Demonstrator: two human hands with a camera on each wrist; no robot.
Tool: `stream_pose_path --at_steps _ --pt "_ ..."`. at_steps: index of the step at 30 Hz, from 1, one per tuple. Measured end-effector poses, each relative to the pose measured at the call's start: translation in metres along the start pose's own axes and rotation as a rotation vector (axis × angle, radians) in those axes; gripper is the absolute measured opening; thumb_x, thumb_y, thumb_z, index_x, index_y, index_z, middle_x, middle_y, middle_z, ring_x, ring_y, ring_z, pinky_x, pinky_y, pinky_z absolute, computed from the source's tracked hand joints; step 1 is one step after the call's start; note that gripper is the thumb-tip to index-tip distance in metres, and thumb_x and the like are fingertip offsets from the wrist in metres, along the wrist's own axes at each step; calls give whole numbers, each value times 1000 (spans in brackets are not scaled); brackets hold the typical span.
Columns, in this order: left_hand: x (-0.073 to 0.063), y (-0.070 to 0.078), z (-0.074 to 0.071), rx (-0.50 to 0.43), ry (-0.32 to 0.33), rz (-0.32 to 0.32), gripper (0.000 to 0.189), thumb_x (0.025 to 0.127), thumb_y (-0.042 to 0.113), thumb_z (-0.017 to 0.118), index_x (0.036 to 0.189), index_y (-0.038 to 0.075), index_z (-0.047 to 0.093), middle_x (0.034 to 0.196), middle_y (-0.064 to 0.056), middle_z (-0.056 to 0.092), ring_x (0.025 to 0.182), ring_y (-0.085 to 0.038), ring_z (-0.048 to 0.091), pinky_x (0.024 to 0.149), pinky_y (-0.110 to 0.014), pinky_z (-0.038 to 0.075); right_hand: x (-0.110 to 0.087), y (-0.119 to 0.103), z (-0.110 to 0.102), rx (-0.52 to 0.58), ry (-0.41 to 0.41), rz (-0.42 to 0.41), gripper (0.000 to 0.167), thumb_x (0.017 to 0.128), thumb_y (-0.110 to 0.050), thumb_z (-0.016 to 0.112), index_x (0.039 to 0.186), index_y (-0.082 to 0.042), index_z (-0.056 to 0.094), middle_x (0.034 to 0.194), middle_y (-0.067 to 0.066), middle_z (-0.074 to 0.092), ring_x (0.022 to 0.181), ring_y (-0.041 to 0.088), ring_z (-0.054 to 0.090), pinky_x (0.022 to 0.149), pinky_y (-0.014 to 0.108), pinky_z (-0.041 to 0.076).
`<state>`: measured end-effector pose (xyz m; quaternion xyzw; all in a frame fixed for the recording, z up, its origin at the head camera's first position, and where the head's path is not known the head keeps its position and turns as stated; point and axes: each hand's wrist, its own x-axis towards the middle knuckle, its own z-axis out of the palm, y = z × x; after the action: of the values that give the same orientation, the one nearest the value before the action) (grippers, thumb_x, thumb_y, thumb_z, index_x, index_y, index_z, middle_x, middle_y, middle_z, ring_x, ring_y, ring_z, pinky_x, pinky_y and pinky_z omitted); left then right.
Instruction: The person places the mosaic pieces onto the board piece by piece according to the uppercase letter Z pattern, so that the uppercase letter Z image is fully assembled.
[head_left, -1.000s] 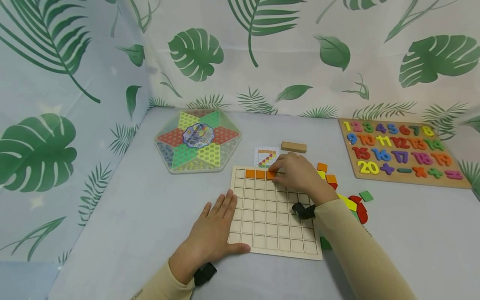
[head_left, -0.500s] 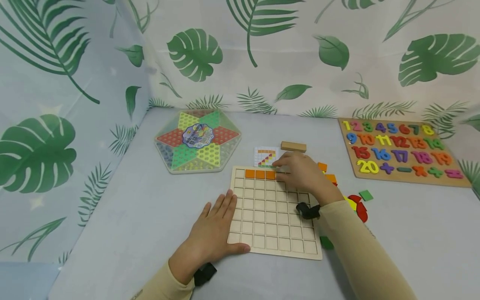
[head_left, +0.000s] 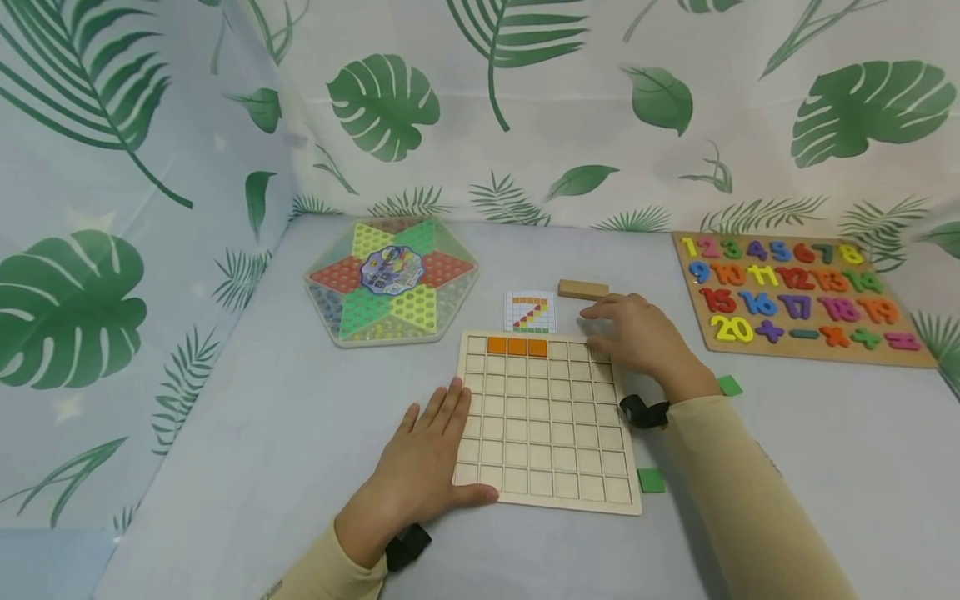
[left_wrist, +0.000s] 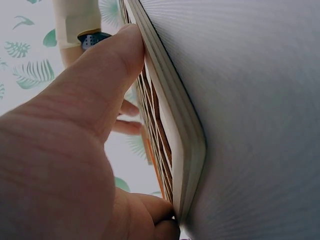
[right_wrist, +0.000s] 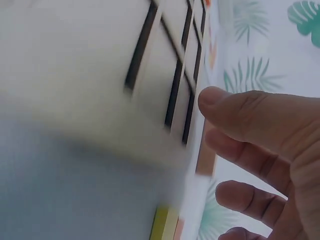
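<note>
Head view: a thin green square tile [head_left: 651,481] lies just beside the near right edge of the pale wooden grid board [head_left: 528,431], roughly square, without a clear long axis. The left hand [head_left: 420,462], fingers straight, rests at the board's left edge. Three orange square tiles [head_left: 517,346] run left to right in its farthest row; the right hand [head_left: 648,337], fingers apart and grasping nothing visible, hovers to their right. Farther lies a tan wooden block [head_left: 583,289], nearer the right hand, its long axis left to right.

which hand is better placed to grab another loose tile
The right hand, probably: it looks empty and is nearer both loose green square tiles, while the left hand touches the wooden grid board.
</note>
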<state>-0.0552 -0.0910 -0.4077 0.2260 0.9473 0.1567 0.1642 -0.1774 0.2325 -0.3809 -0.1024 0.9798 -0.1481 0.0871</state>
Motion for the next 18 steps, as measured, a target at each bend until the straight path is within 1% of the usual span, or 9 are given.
stream_pose_path --at_steps 3,6,11,14,18 --pt "0 0 1 9 -2 1 123 83 74 70 167 4 13 177 -12 6 164 -32 14 129 -60 23 -2 8 -4 -23 5 26 45 96 -23 72 139 -9 67 152 22 55 141 48 46 114 69 37" --pt "1 -1 0 14 -6 0 124 83 75 70 167 4 12 177 -12 6 164 -33 14 128 -60 23 -3 18 -7 -38 6 40 46 96 -24 73 139 -8 67 150 22 56 135 50 49 110 69 40" --pt "2 -1 0 18 -3 -1 125 83 75 70 167 4 12 177 -11 6 164 -32 13 129 -60 23 -3 32 -10 -43 3 84 46 96 -23 74 139 -7 66 145 22 59 132 50 50 107 69 43" --pt "2 -1 0 23 1 -2 125 82 75 70 167 4 12 177 -11 6 164 -32 14 129 -60 23 -4 35 -12 -50 2 118 45 97 -23 74 137 -7 67 142 23 61 131 48 50 106 67 43" --pt "2 -2 1 23 3 -3 125 82 75 71 167 4 12 177 -11 6 164 -32 14 128 -60 23 -6 39 -14 -72 1 138 42 98 -23 72 135 -5 68 139 24 63 127 49 53 103 66 46"
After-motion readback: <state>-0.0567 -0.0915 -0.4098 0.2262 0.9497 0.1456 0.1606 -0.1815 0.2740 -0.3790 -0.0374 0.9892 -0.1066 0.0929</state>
